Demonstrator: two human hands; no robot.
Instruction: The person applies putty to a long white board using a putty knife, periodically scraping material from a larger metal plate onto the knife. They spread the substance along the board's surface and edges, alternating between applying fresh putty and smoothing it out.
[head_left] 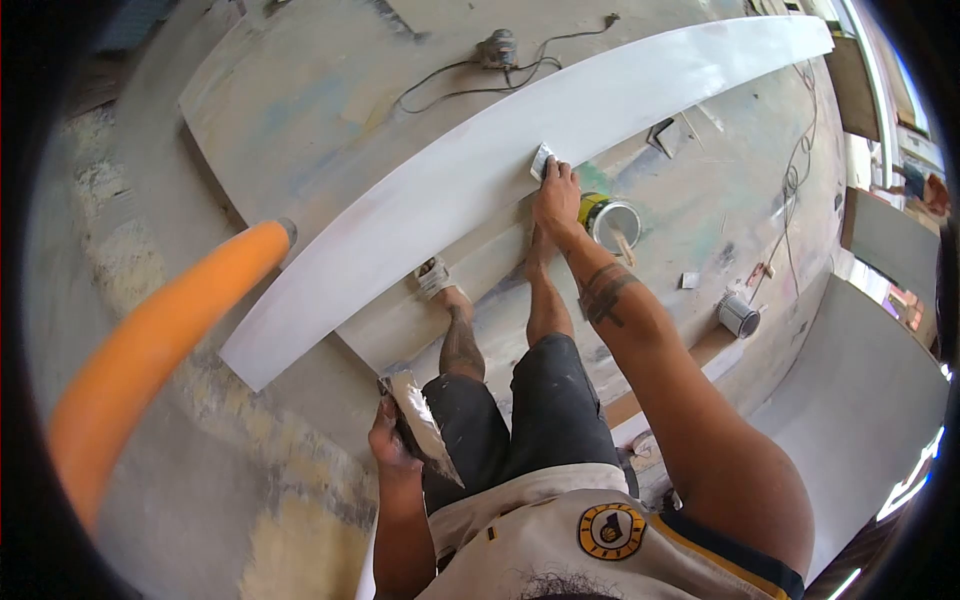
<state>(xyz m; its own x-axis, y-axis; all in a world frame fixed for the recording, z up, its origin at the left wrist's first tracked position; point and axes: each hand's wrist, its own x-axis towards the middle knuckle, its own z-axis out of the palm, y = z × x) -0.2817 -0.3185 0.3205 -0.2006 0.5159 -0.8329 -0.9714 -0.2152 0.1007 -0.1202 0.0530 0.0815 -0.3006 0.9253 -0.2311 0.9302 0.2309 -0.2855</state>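
Note:
A long, curved white panel (420, 195) stretches diagonally across the view. Pressed to its near side is a small putty knife (541, 160), which my right hand (557, 200) grips with closed fingers. Low by my left thigh, my left hand (392, 440) is wrapped round a wide metal spreader (425, 425) smeared with pale filler. Just beside my right hand stands an open yellow-green can (597, 212) with a stick in it.
An orange tube (170, 350) rises at the left. Beyond the panel lies a corded power tool (497, 48). To the right are a second can (738, 314), a tangled cord (792, 180), a black angled piece (660, 138) and large grey curved panels (840, 370).

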